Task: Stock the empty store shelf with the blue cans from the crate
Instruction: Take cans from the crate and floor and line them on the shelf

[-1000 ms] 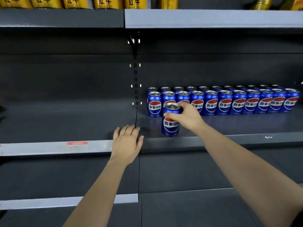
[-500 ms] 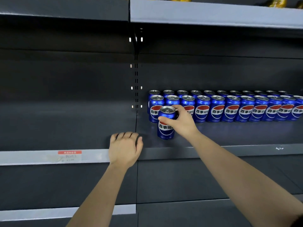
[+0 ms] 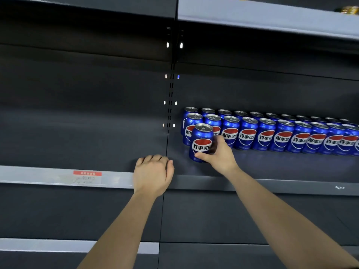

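Left of the slotted upright [image 3: 170, 105], a red-topped price label [image 3: 87, 176] sits on the front edge of the shelf [image 3: 287, 167]. Just below the upright, the left hand [image 3: 153, 173] rests on that edge, fingers loosely bent, holding nothing. Right of the upright, the right hand [image 3: 219, 156] grips a blue can [image 3: 201, 142] low on its side. The can stands upright on the shelf, just before two rows of blue cans [image 3: 266, 134] stretching further right.

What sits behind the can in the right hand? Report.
Behind the can, gripped by the right hand, stand two rows of blue cans. It partly covers the two leftmost front ones.
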